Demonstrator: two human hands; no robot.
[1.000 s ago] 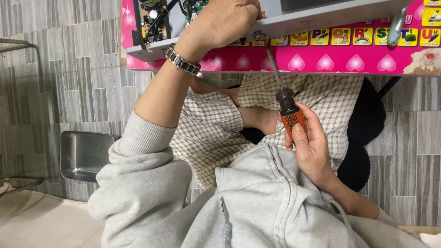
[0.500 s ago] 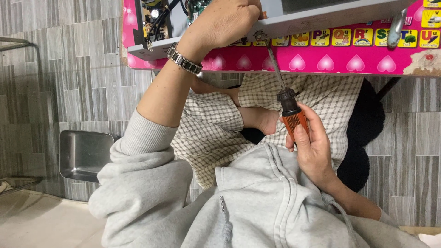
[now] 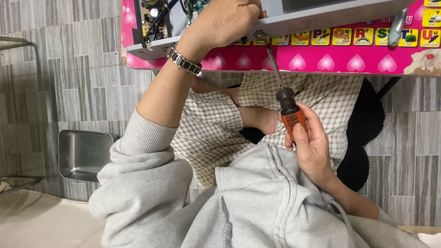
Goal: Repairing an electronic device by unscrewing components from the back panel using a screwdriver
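A person in a grey hooded sweatshirt works a screwdriver (image 3: pixel 288 108) into a grey electronics casing (image 3: pixel 294 18) that sits on a pink worktop (image 3: pixel 285 62) patterned with pale hearts and a row of picture tiles. The right hand (image 3: pixel 312 147) holds the tool below the worktop's near edge, its fingers (image 3: pixel 301 135) wrapped round the orange handle and the thumb pressed along it; the black collar and thin metal shaft rise at a slant to a screw point on the casing's front lip, just at that near edge. The left hand (image 3: pixel 225 20) rests on the casing above, fingers curled and pressed together over its top, beside an exposed circuit board (image 3: pixel 154 16) at the casing's left end; whether they pinch anything cannot be told. A metal-link wristwatch (image 3: pixel 183 59) circles the left wrist, the grey sleeve pushed back to the elbow.

Between the two arms lie the person's folded legs in checked fabric, with a bare foot (image 3: pixel 262 119) just beside the screwdriver handle and a black cushion (image 3: pixel 367 138) under them to the right. A shiny metal tool (image 3: pixel 398 27) lies on the worktop towards its right end. A steel tray (image 3: pixel 85 154) stands on the floor to the left, well apart from the hands. The floor (image 3: pixel 55 82) is laid in grey wood-grain tiles.
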